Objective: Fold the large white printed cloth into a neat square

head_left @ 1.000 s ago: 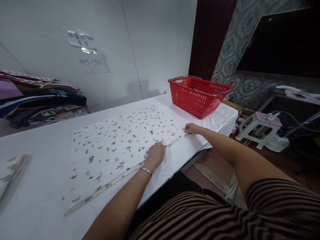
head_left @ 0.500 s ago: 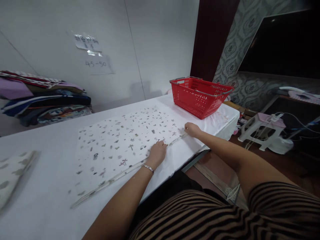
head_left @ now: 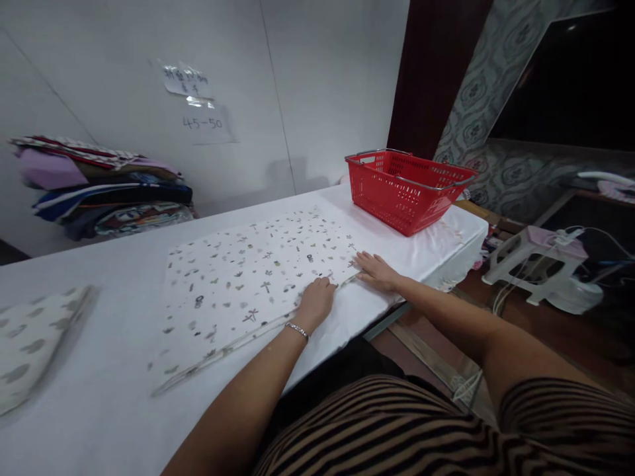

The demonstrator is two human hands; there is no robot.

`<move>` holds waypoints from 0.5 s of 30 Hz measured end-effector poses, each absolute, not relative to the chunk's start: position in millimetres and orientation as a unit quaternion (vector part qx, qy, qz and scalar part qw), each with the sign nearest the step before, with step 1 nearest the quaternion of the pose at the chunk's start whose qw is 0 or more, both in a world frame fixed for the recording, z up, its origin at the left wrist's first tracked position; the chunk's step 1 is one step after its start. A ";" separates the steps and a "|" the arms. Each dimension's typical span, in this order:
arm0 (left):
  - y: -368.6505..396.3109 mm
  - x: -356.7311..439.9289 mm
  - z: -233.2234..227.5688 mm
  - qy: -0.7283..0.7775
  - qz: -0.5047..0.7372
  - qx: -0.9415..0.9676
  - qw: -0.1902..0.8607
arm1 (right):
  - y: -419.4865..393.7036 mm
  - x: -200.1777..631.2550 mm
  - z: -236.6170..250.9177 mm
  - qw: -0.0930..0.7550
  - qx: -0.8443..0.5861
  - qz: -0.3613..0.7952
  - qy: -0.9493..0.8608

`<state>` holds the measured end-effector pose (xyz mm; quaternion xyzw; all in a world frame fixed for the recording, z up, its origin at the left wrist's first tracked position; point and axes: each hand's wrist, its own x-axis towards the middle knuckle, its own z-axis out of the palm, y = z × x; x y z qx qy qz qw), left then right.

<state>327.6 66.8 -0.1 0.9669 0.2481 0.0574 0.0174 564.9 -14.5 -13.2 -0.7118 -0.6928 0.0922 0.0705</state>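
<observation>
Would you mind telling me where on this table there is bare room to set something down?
Bare white table lies between the printed cloth and the wall, and between that cloth and the folded spotted cloth. A narrower strip separates the printed cloth from the red basket. The near right corner is crowded: left hand and right hand rest on the cloth's edge.

We cannot read the upper note (head_left: 187, 81) on the wall; its writing is too small. The folded cloth (head_left: 30, 344) at the left is cut off by the picture's edge, and so is the desk (head_left: 99, 423). Our left hand (head_left: 316, 301) hides the cloth's (head_left: 258, 277) hem beneath it. The far room (head_left: 570, 86) on the right is too dark to make out.
</observation>
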 end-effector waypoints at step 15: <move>62.3 323.0 0.6 0.249 0.074 0.965 0.029 | -19.7 528.5 -17.3 0.069 -0.627 0.087 -0.771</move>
